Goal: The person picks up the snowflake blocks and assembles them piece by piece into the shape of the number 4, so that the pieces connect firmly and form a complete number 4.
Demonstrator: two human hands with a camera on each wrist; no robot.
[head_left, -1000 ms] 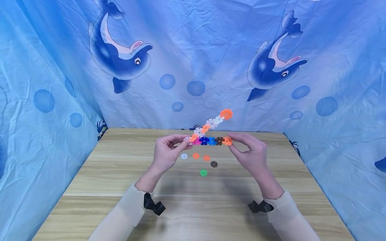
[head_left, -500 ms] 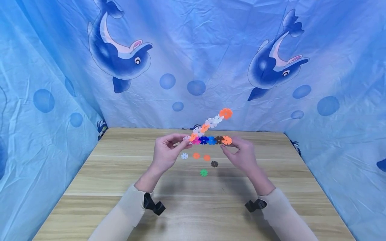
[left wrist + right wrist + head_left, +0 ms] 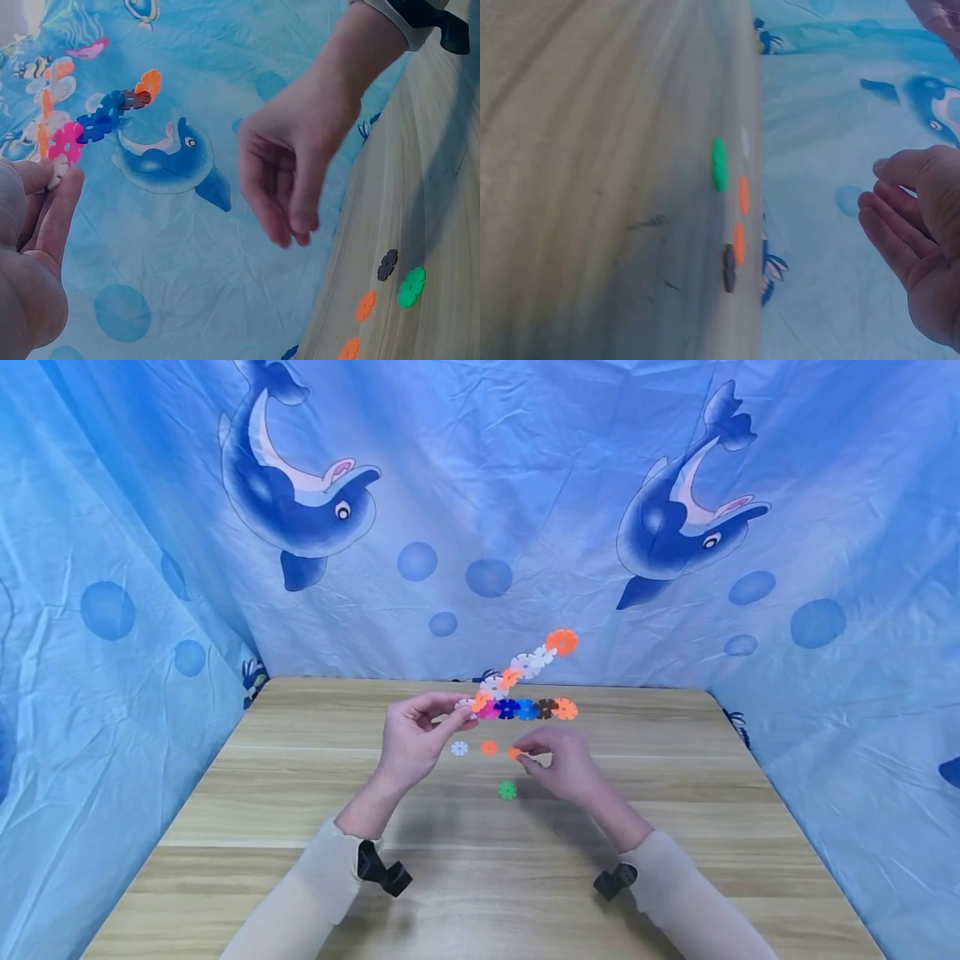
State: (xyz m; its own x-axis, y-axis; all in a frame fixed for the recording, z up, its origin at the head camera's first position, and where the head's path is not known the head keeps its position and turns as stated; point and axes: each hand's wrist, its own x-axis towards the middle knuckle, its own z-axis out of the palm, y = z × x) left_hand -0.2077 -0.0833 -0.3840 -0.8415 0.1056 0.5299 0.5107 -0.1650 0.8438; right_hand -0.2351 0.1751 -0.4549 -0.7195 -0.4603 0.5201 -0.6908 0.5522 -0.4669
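We see a flower-disc chain (image 3: 507, 709) held aloft over a wooden table (image 3: 262, 777).
At left, the left hand (image 3: 411, 735) pinches its left end, whence rows run to three o'clock and (the orange-and-white one) two o'clock. On the table, dialled from those fingertips, lie a white disc (image 3: 459, 748) at seven, an orange disc (image 3: 489, 747) and a green disc (image 3: 507, 790) at five. Rightmost, we see the right hand (image 3: 566, 767) above the table, thumb and fingertips apart.
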